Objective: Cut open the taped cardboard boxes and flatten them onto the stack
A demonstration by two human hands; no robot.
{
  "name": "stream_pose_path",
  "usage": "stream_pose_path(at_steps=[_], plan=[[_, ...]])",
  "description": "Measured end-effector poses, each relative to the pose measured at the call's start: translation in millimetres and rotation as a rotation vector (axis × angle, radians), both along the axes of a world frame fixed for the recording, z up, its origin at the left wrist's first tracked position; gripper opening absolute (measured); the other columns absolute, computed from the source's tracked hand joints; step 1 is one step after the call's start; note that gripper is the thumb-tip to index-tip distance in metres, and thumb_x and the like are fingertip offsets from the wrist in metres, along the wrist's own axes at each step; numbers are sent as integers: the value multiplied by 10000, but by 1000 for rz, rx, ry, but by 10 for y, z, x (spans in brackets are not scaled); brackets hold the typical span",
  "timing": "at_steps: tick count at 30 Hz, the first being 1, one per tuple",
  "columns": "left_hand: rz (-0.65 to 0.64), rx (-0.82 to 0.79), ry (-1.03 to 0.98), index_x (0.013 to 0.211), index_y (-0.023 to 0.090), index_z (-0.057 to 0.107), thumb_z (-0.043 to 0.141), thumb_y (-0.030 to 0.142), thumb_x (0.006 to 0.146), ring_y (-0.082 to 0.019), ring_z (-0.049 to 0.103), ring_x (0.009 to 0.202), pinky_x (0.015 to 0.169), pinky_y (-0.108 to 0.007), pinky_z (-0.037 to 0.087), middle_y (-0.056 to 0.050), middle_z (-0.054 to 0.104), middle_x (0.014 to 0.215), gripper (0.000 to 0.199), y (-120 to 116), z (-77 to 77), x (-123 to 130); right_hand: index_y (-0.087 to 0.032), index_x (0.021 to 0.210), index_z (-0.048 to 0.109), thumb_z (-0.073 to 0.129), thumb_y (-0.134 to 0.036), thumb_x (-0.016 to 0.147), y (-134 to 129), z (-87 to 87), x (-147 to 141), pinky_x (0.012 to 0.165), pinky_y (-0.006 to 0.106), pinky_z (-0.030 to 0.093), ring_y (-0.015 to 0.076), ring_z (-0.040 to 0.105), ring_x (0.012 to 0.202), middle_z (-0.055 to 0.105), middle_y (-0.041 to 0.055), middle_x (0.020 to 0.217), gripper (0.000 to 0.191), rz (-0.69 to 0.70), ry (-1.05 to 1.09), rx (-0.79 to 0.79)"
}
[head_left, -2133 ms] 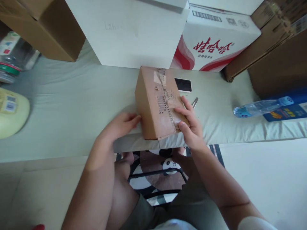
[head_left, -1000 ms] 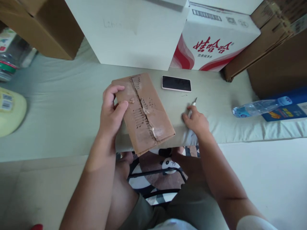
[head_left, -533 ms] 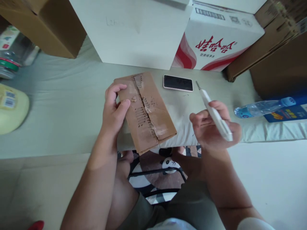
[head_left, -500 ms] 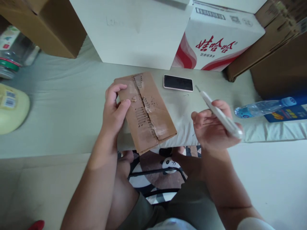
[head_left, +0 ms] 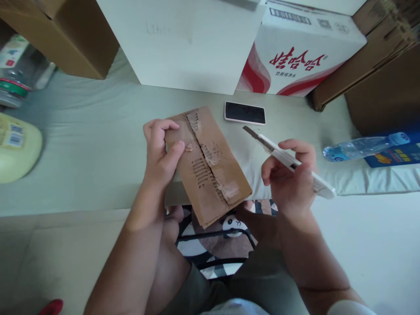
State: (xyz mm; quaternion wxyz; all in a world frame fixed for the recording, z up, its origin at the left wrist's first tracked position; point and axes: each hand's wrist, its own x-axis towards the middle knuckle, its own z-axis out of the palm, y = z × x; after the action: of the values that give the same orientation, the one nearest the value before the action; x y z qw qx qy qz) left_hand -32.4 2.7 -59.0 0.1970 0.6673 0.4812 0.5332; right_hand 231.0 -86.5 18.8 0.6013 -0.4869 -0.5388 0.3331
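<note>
A flat brown cardboard piece with a torn seam down its middle is tilted over the front edge of the cloth-covered surface. My left hand grips its upper left edge, thumb on top. To the right, my right hand holds a white utility knife, its blade out and pointing up and left. The blade is apart from the cardboard. Just beyond the blade tip lies a phone with a dark screen.
White boxes and a red-and-white carton stand at the back. Brown boxes flank them. A clear bottle lies at the right; a yellowish jug sits at the left, on the pale cloth.
The cardboard has shifted slightly right and toward me with my left hand. In my right hand, the knife has turned, its blade now wider to view and nearer the cardboard.
</note>
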Motion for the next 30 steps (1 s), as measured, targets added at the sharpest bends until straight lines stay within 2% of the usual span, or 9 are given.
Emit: stream_pose_path(at_steps=[3,5,7,9,13,17,21,25,30], plan=[[-59,104,35,1257,333,700,589,664,978,-354,543,1240,1118,-576,517,-114,554,1233,447,-60,59,115,-286,1118,675,630,-650,1023,-34,75,0,495,285,412,130,552,523,624,-31,704,379,-43,-35,-14],[-87,103,86,1265,333,716,549,684,985,-368,537,1265,1133,-596,509,-128,558,1256,479,-101,91,206,-294,1138,722,712,-594,995,-79,153,14,540,300,479,146,621,602,720,9,845,332,-38,-74,-17],[-116,78,128,1274,331,724,520,708,982,-387,532,1302,1144,-616,499,-139,576,1270,519,-133,111,283,-305,1200,744,763,-624,950,-130,240,24,565,325,529,175,671,663,774,45,959,406,-11,-106,-16],[-161,71,147,1298,327,722,503,716,990,-390,539,1319,1139,-619,505,-144,589,1290,542,-158,117,335,-294,1234,763,731,-698,945,-171,308,20,580,348,560,205,706,715,796,75,1008,498,22,-116,-50],[-259,111,160,1370,306,705,485,653,1044,-354,577,1302,1135,-583,522,-142,626,1311,524,-196,116,383,-258,1152,792,626,-675,1032,-182,313,-2,597,309,594,187,744,756,791,60,932,464,103,-54,-173],[-276,135,127,1359,303,712,507,582,1063,-332,595,1271,1123,-564,536,-137,638,1300,456,-220,119,409,-259,1139,742,637,-604,1056,-151,198,3,624,266,615,167,756,788,789,34,932,371,188,-29,-180],[-258,100,140,1316,301,709,482,599,1048,-343,591,1265,1144,-594,526,-136,645,1268,460,-227,119,420,-261,1133,687,666,-525,1055,-154,150,6,629,283,605,162,717,712,773,10,859,276,153,-145,-138],[-250,66,159,1312,283,697,477,560,1032,-353,583,1274,1146,-605,521,-137,638,1275,452,-229,116,421,-278,1148,737,647,-422,1067,-184,198,-21,677,296,600,154,694,698,762,-6,828,189,164,-260,-116],[-252,72,160,1305,272,696,476,548,1036,-349,580,1280,1138,-596,525,-141,629,1270,444,-238,118,421,-302,1192,773,655,-359,1057,-212,200,-34,697,290,594,145,690,696,764,-16,844,188,140,-322,-104]])
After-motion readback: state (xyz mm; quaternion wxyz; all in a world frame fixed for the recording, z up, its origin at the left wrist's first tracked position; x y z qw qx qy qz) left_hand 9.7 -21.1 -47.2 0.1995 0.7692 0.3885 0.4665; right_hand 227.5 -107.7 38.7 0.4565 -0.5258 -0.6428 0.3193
